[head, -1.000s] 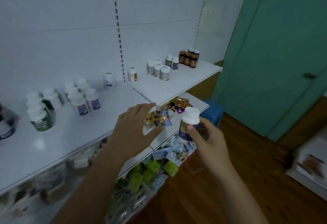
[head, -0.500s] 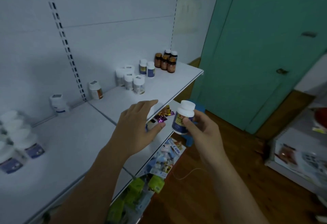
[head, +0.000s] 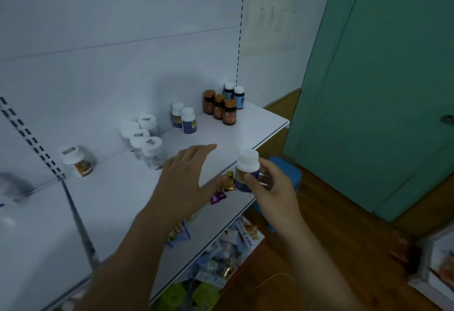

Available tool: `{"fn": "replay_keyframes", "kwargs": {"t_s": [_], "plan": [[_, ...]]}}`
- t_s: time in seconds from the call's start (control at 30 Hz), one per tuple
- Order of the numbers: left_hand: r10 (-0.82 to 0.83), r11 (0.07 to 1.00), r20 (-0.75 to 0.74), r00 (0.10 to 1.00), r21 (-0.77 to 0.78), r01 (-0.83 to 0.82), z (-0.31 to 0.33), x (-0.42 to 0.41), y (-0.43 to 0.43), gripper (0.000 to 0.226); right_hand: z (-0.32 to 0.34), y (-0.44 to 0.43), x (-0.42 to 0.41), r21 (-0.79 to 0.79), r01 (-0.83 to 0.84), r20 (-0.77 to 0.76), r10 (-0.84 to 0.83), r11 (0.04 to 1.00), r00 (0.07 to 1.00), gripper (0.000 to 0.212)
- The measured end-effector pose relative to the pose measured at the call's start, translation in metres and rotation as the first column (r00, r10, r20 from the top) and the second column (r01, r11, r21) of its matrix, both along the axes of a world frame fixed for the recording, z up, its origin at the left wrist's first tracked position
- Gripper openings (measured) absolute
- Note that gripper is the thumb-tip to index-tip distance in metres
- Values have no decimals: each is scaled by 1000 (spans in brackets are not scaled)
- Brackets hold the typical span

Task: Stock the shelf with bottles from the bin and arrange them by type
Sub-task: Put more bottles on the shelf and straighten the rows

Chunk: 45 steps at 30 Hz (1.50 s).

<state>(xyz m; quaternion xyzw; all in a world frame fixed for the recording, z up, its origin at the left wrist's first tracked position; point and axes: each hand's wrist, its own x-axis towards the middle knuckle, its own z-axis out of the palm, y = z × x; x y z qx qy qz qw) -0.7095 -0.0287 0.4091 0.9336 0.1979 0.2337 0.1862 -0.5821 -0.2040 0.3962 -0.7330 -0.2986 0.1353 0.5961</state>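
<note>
My right hand point(head: 270, 188) grips a white-capped bottle with a blue and gold label point(head: 246, 170), upright, just off the front edge of the white shelf point(head: 258, 126). My left hand point(head: 186, 175) hovers flat over the shelf with fingers straight and holds nothing. At the back of the shelf stand two matching blue-label bottles point(head: 188, 120), three brown bottles with gold caps point(head: 222, 108), two dark blue bottles point(head: 234, 93), a cluster of several white bottles point(head: 143, 136), and one lone orange-label bottle point(head: 76, 161).
A lower shelf point(head: 216, 217) carries foil snack packets point(head: 221, 188). Below it lie more coloured packets. A blue stool point(head: 287, 173) sits behind my right hand on the wooden floor. A green door point(head: 380, 89) fills the right side. A slotted shelf upright point(head: 32, 141) runs at left.
The view has swung right and closer to the right end of the shelf. My right hand has carried the bottle up to the shelf's front edge. My left hand stays flat beside it.
</note>
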Motion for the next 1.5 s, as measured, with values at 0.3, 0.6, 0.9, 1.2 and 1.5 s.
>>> {"fn": "replay_keyframes", "kwargs": {"t_s": [0.3, 0.6, 0.9, 1.2, 1.5], "plan": [[165, 986, -55, 985, -10, -166, -14, 37, 21, 71, -25, 104, 101, -78, -240, 26, 243, 968, 970, 41], [199, 980, -11, 980, -33, -199, -18, 62, 74, 64, -42, 205, 135, -173, -362, 132, 386, 916, 913, 44], [204, 976, 42, 978, -81, -200, -18, 71, 88, 60, -50, 238, 146, -162, -428, 132, 450, 889, 883, 51], [249, 965, 60, 967, -97, -243, -15, 83, 87, 59, -65, 245, 154, -94, -485, 123, 494, 869, 861, 52], [382, 922, 24, 924, -83, -379, -10, 102, 82, 60, -67, 251, 167, -140, -572, 63, 584, 808, 810, 34]]}}
